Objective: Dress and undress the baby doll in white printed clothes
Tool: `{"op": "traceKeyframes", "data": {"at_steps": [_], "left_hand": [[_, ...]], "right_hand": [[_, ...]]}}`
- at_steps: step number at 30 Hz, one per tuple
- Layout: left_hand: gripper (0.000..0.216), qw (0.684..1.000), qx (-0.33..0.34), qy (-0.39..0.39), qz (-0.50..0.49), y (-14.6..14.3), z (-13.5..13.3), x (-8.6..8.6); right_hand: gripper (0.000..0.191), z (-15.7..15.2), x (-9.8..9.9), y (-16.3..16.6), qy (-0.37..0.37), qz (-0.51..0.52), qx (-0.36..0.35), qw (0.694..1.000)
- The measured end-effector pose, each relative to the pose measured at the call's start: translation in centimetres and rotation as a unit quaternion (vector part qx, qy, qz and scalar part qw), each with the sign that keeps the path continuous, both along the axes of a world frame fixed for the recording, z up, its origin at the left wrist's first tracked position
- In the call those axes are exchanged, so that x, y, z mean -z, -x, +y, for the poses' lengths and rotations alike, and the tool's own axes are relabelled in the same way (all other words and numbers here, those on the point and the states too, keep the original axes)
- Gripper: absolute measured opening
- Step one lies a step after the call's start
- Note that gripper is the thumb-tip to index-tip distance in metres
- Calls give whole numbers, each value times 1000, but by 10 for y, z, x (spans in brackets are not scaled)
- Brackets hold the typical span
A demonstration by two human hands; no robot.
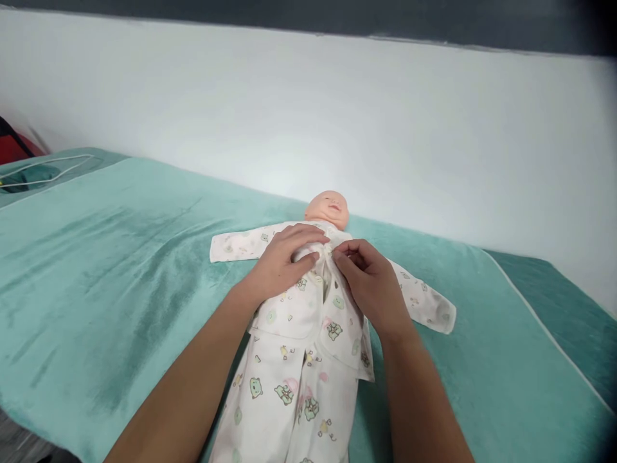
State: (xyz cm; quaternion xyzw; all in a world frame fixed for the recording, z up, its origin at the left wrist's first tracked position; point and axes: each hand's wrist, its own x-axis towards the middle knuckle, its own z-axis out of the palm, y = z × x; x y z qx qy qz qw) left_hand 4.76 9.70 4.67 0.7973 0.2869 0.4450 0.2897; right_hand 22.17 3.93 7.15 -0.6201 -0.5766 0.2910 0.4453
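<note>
A baby doll [328, 207] lies on its back, dressed in a white baby jacket [294, 319] and white baby pants [270, 411], both printed with green bears. My left hand [288, 257] rests on the jacket's chest, fingers stretched and thumb apart, fingertips beside the front opening. Just below the doll's neck, my right hand [369, 276] is closed in a pinch on the jacket's front edge. Its curled fingers partly hide what lies between them. Lower down, the jacket's two front edges lie slightly apart. Both sleeves stretch out to the sides.
Under the doll, a teal plush blanket [120, 276] covers the table, with creases at the left. A white wall [308, 116] rises directly behind the doll's head. At the far left edge lies a dark green item [31, 177] with a pale cord.
</note>
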Motion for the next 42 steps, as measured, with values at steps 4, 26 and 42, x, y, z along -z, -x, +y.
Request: {"op": "traceKeyframes", "data": {"at_steps": [4,26,42], "left_hand": [[28,999,-5,26,-21,1,-1,1],[7,975,108,166,98,17,-16,-31],[10,932,167,321,-28,13,-25,-34]], "right_hand": [[24,-11,-16,-5,66,-75,-22,995],[12,-27,-29,-7,170,-92,-112,975],[22,-28,-15,-3,137,210,-138,958]]}}
